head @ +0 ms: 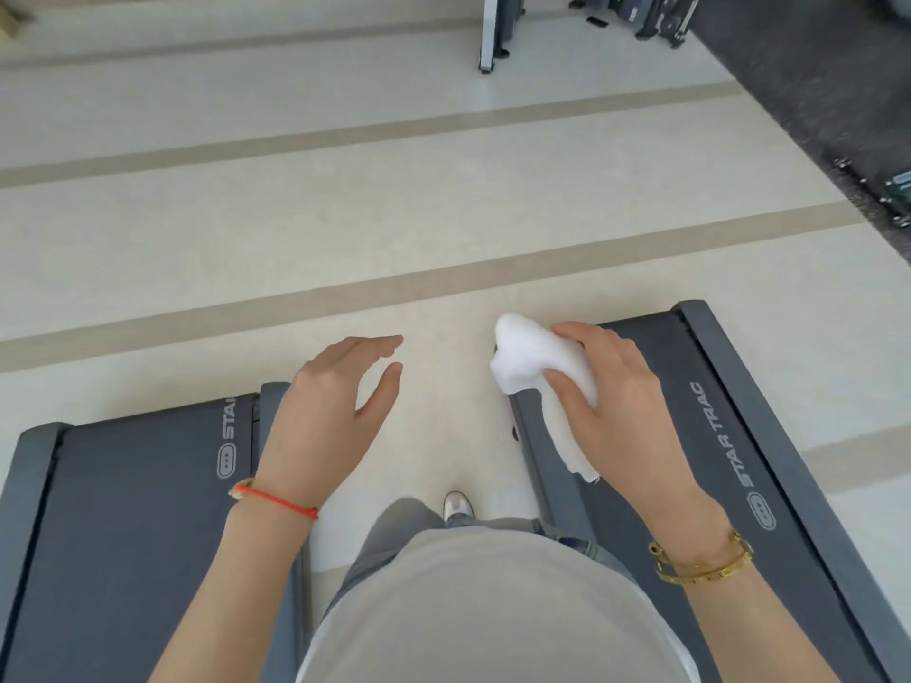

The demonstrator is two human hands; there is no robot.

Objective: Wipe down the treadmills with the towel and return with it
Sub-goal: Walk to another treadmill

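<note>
Two dark grey treadmills lie on the pale floor, their rear ends toward the top of the view. The left treadmill fills the lower left, the right treadmill the lower right. My right hand grips a crumpled white towel over the rear left corner of the right treadmill. My left hand hovers empty above the gap between the machines, fingers relaxed and spread, beside the left treadmill's right rail. I stand in that gap, one shoe showing.
Pale floor with tan stripes stretches ahead. A metal equipment leg stands at the top centre. Dark rubber matting with gym gear runs along the upper right.
</note>
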